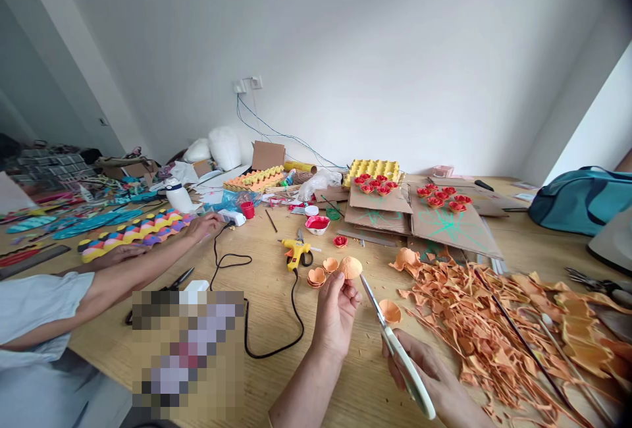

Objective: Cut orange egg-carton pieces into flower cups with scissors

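Observation:
My left hand pinches an orange egg-carton cup and holds it up above the table. In my right hand is a pair of scissors with pale handles, its blade tips close beside the cup's right side. Behind the scissors lies a loose orange cup. Left of my left hand are stacked cut cups and a single scalloped cup. A yellow glue gun rests beyond them, with a second pair of scissors under or beside it.
Orange carton scraps are heaped at right. Red flowers sit on cardboard sheets, near a bowl of red paint. A black cord crosses the table. At left, a co-worker's arm reaches toward a white power strip.

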{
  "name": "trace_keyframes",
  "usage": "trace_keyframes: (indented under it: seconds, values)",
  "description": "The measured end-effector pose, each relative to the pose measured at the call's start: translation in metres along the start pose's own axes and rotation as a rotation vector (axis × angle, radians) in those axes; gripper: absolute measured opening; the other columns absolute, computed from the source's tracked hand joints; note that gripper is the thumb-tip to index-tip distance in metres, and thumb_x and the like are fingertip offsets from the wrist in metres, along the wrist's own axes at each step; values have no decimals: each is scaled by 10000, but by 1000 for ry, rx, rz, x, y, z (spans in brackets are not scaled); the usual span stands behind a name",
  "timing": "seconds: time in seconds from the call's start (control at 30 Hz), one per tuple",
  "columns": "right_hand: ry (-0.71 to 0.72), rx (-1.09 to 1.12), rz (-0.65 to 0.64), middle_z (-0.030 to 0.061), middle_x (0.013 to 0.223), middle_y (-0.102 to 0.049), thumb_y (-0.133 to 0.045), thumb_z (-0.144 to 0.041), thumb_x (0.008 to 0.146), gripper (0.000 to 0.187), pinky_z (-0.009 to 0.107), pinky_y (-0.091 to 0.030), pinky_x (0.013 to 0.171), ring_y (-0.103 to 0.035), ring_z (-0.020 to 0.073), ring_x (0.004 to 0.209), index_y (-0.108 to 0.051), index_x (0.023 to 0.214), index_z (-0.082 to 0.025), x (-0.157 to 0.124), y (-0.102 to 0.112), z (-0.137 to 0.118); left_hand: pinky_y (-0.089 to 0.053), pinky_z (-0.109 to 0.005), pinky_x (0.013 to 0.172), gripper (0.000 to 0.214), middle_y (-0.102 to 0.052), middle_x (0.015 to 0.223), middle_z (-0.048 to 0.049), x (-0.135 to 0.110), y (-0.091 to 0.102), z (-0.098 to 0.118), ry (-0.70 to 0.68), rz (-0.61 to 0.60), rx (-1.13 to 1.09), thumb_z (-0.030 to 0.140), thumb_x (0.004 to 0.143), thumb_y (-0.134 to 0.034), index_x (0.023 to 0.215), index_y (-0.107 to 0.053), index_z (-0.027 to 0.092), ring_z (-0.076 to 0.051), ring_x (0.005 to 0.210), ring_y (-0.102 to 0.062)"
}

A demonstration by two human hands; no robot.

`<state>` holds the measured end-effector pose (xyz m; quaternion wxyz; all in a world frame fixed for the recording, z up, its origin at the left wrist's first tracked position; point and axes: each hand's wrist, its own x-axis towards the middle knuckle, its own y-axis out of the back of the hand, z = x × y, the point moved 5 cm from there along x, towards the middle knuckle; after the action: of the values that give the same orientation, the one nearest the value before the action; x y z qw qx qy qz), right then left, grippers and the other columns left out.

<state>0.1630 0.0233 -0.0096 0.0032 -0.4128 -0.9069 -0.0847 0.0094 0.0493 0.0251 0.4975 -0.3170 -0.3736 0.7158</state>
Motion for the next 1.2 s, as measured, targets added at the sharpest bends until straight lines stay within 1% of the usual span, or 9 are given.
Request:
trace_keyframes:
  seconds: [0.17,0.27,0.37,0.47,0.6,0.8,0.93,1.03,1.2]
  values:
    - [-1,-8,37,-28,605,-494,-489,-695,878,503,258,-339,539,-398,131,565,-559,808,-202,-2,1,-5,-378,-215,534,299,-522,629,32,0,0,-5,65,-29,-16,291,668,-818,764,-569,157,-74,567,-443]
    - [-7,13,24,-35,600,-474,-501,-675,885,481,253,-320,539,-385,123,564,-532,788,-205,-3,0,-9,-375,-211,528,291,-510,623,33,0,0,-6,86,-38,-28,286,676,-811,757,-565,155,-77,574,-438]
    - [-12,54,14,-42,609,-451,-502,-659,896,462,255,-302,542,-374,120,568,-515,797,-207,-2,-1,-9,-368,-206,520,308,-520,647,28,-2,-3,-7,113,-62,-34,318,688,-821,761,-575,147,-71,570,-428]
    - [17,54,35,-41,620,-446,-501,-661,898,471,258,-301,548,-366,119,574,-498,773,-207,-2,0,-5,-371,-202,524,347,-560,707,12,-5,-6,-10,139,-106,-14,327,659,-858,800,-599,144,-68,586,-449]
    - [37,-4,56,-35,632,-438,-466,-668,912,509,258,-306,557,-368,120,587,-458,705,-204,-2,0,-3,-375,-187,531,352,-576,739,12,-9,-7,-16,163,-123,22,253,617,-891,755,-588,138,-57,603,-471]
    - [23,-77,50,-29,656,-448,-440,-652,930,500,253,-354,579,-420,130,614,-450,701,-208,-3,-3,-2,-377,-181,538,319,-533,646,45,-6,-3,-14,43,-85,83,256,676,-855,779,-572,152,-53,574,-459]
    - [31,-80,67,-24,655,-472,-459,-647,921,493,260,-360,588,-424,134,617,-451,693,-210,-3,-2,-4,-381,-191,549,294,-554,676,41,-8,-3,-10,-41,-77,162,258,697,-834,767,-567,157,-54,580,-476]
    - [31,-66,54,-21,660,-475,-455,-640,923,479,267,-353,596,-417,142,624,-446,698,-217,-4,-3,-4,-384,-200,557,295,-573,693,38,-11,-5,-9,-70,-77,206,276,692,-833,770,-573,161,-56,576,-484]
    - [34,-27,33,-27,670,-453,-445,-632,927,445,271,-357,608,-396,146,629,-491,761,-221,-6,-3,2,-389,-217,568,304,-562,626,40,-14,-9,-8,-82,-91,233,310,683,-831,746,-569,169,-70,559,-480]
